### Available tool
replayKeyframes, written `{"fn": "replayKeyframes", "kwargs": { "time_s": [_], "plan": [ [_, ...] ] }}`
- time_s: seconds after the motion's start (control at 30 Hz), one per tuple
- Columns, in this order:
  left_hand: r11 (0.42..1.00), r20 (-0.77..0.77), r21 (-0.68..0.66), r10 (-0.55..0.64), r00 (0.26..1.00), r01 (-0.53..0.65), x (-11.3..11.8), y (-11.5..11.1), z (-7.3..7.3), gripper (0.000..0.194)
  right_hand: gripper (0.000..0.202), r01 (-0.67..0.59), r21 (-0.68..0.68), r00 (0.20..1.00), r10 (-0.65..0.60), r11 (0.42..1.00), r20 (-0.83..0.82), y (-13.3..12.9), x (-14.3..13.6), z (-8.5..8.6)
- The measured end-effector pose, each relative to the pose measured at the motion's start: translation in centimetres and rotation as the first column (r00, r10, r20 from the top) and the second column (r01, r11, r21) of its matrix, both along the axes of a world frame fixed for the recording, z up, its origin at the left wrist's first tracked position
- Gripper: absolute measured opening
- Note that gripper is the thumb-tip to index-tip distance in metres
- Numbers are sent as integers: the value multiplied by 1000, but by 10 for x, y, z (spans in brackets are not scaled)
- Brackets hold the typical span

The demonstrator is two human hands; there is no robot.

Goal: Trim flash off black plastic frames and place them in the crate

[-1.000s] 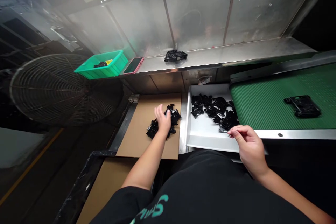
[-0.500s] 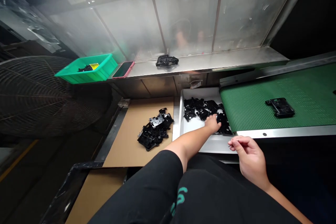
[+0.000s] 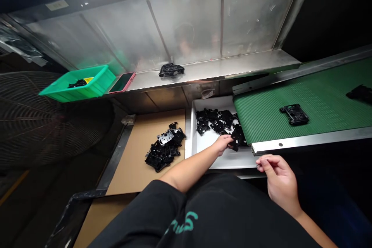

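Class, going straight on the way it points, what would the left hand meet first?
Beyond the black part in its fingers, the left hand would probably meet the end of the green conveyor belt, though depth is unclear and other black parts may come first.

Black top point(image 3: 229, 209), dark fabric, 6 o'clock. Teal lettering point(image 3: 188, 223) on it, also 6 o'clock, partly lost in folds. Left sleeve point(image 3: 139, 213): short, black, 7 o'clock. Left hand point(image 3: 222, 144) and right hand point(image 3: 280, 178) bare.

just one tray point(image 3: 205, 142) under left hand point(image 3: 222, 145), two black parts point(image 3: 295, 114) on one belt point(image 3: 263, 120) past right hand point(image 3: 280, 176), one phone point(image 3: 122, 82), one bin point(image 3: 84, 92)
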State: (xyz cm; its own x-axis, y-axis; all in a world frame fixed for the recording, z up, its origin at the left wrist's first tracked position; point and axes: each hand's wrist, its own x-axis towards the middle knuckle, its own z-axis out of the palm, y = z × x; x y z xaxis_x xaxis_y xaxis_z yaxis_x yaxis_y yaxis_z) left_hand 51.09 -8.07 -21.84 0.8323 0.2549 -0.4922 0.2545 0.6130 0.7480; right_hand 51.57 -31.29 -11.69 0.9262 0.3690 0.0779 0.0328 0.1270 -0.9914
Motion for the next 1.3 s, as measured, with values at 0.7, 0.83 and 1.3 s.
{"fn": "replayKeyframes", "kwargs": {
  "time_s": [0.7, 0.83, 1.3],
  "plan": [
    [936, 188, -344, 151, 970, -79, -105, -23, 128, 43, 15, -219, 112, 972, 207, 969, 110, 70, 20, 43],
    [923, 243, -379, 166, 956, -64, -108, -28, 148, 43, 15, -238, 158, 967, 219, 958, 128, 85, 22, 49],
    [911, 251, -411, 158, 955, -43, -115, -37, 156, 52, 9, -272, 172, 958, 249, 947, 144, 80, 14, 56]
  ]
}}
